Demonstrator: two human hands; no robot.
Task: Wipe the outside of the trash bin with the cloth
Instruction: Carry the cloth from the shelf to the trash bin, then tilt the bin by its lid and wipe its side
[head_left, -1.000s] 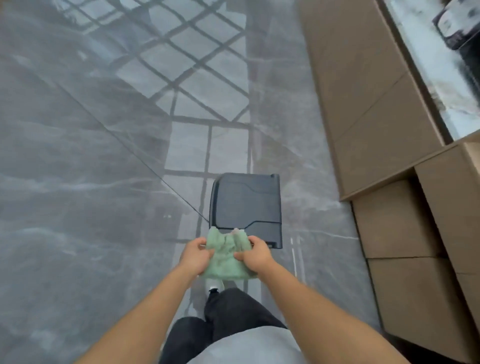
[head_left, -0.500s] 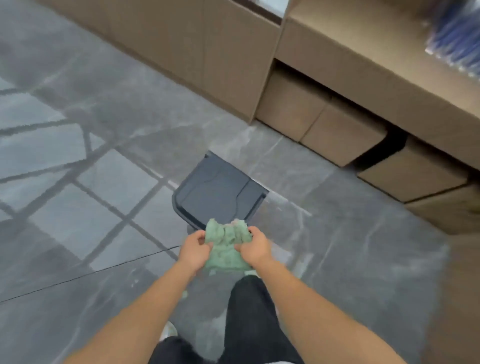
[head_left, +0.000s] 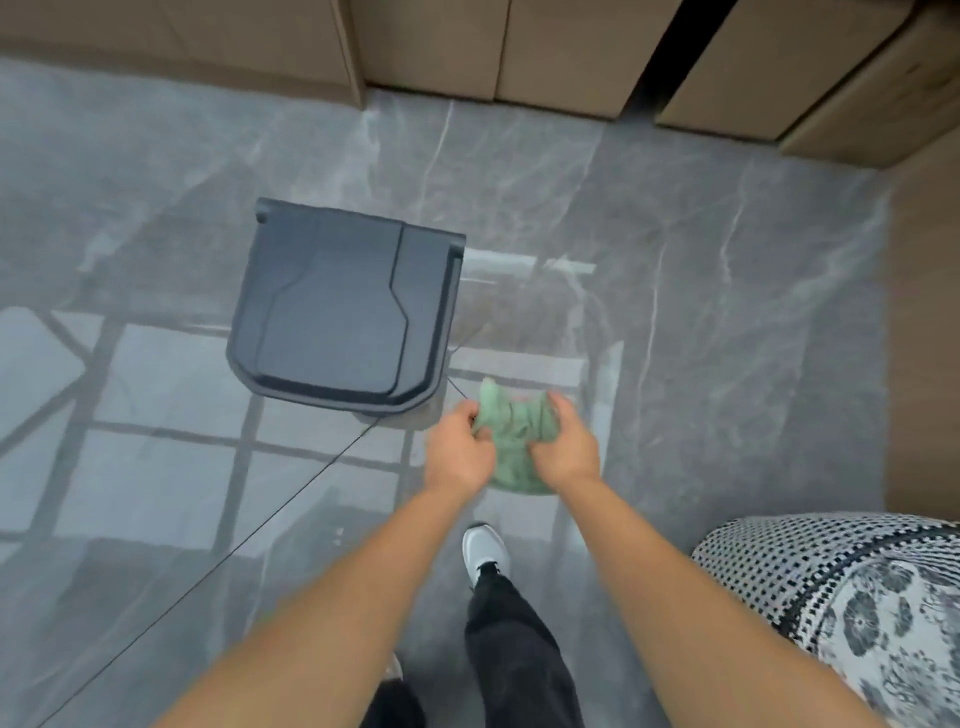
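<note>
A dark grey trash bin (head_left: 343, 306) with its lid closed stands on the glossy grey floor, seen from above. A crumpled green cloth (head_left: 511, 441) is bunched between both hands, just right of and nearer than the bin's front right corner. My left hand (head_left: 460, 452) grips the cloth's left side and my right hand (head_left: 566, 444) grips its right side. The cloth hangs above the floor and does not touch the bin.
Tan wooden cabinets (head_left: 545, 47) line the far wall, with a dark gap (head_left: 670, 52) between two of them. A black-and-white patterned cushion (head_left: 852, 608) sits at the lower right. My leg and white shoe (head_left: 483, 551) are below the hands.
The view has swung around, so the bin now lies to the left of my hands instead of straight ahead. Both hands still hold the cloth, now off the bin's front edge.
</note>
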